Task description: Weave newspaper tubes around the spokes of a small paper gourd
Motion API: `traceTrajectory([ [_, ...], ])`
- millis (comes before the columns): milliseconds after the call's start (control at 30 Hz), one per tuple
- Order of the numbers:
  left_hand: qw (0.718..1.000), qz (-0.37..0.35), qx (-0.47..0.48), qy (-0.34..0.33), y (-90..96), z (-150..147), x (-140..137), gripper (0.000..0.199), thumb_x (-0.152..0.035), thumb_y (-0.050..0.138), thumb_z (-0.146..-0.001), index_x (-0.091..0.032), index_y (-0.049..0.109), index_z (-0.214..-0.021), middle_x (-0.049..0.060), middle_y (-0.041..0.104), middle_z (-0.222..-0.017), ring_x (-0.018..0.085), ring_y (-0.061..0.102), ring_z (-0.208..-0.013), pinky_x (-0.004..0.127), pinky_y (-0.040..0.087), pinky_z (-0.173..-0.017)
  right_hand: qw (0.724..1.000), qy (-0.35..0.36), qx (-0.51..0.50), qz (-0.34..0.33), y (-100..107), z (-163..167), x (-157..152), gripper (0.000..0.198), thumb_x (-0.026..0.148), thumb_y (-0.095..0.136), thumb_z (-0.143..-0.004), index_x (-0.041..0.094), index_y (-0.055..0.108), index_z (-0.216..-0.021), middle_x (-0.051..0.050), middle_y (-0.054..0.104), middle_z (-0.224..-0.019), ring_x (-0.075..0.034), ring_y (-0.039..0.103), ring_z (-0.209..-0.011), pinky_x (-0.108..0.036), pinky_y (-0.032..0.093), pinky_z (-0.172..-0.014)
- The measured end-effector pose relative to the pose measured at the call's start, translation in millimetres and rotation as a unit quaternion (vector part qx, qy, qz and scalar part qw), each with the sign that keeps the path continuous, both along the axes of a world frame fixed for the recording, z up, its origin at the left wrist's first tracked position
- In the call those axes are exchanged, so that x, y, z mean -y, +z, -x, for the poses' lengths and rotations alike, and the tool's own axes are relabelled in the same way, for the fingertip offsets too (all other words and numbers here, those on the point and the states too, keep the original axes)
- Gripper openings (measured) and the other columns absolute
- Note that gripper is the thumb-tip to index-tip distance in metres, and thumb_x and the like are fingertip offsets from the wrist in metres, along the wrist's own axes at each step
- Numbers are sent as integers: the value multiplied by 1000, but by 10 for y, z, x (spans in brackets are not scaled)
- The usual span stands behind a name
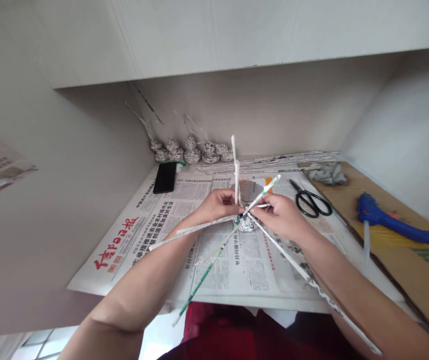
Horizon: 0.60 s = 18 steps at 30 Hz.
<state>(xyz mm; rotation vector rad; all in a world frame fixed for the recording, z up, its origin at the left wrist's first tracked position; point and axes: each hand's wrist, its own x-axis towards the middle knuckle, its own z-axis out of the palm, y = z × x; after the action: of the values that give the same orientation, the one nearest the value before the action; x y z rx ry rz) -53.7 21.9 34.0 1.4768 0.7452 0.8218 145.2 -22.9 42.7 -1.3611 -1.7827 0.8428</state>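
**Pinching close above the woven piece (249,225)**

My left hand (220,204) and right hand (279,214) both pinch with fingers among the paper strips (293,262); which strip exactly, I cannot tell. The woven piece lies just below, between both hands, about equally near. From it, the green strip (205,274) slants toward my left side; scissors (314,202) lie to its right.
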Motion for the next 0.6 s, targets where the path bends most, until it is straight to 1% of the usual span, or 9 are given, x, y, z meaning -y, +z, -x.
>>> traceTrajectory([
  [67,1000,-14,10,2,22,-17,10,30,-26,83,-59,-10,70,-80,4,71,-78,13,63,-70,28,50,-72,1000,5,-5,6,-25,-17,-19,14,34,65,-78,20,68,-83,-2,73,-76,-17,66,-64,-27,48,-58],
  [133,999,-24,25,12,51,-36,28,27,-25,84,-58,-10,68,-76,2,69,-73,12,61,-67,27,49,-71,1000,-7,2,4,-36,-32,-34,17,37,66,-77,20,69,-82,-3,73,-76,-17,65,-64,-27,48,-57],
  [233,999,-15,45,13,80,-49,53,25,-22,83,-57,-11,67,-72,1,68,-69,11,60,-65,27,49,-71,999,-27,-24,25,-29,-35,-43,22,41,67,-77,20,68,-81,-4,71,-73,-17,64,-61,-27,45,-52],
  [300,999,-4,45,23,71,-41,53,26,-21,83,-57,-11,67,-75,2,69,-71,12,61,-66,27,49,-71,996,-13,-70,48,-13,-20,-41,23,42,66,-78,19,67,-82,-4,71,-73,-16,63,-61,-27,46,-52],
  [367,998,-2,26,50,41,-22,32,30,-21,83,-57,-11,68,-79,2,69,-74,12,62,-67,27,49,-70,994,18,-96,53,10,8,-30,22,41,66,-78,19,67,-83,-4,70,-74,-16,64,-63,-27,48,-56],
  [467,997,-4,-11,79,-4,7,-8,33,-21,82,-57,-10,69,-86,3,70,-77,13,62,-66,26,49,-67,996,40,-71,30,45,70,3,19,37,67,-77,19,69,-84,-4,71,-78,-15,63,-67,-28,49,-62],
  [600,997,-3,-34,68,24,8,1,30,-20,78,-61,-10,70,-89,5,71,-81,13,63,-69,25,49,-68,999,-6,-48,-19,50,156,52,19,38,72,-73,21,69,-80,-3,70,-77,-16,63,-69,-29,49,-64],
])
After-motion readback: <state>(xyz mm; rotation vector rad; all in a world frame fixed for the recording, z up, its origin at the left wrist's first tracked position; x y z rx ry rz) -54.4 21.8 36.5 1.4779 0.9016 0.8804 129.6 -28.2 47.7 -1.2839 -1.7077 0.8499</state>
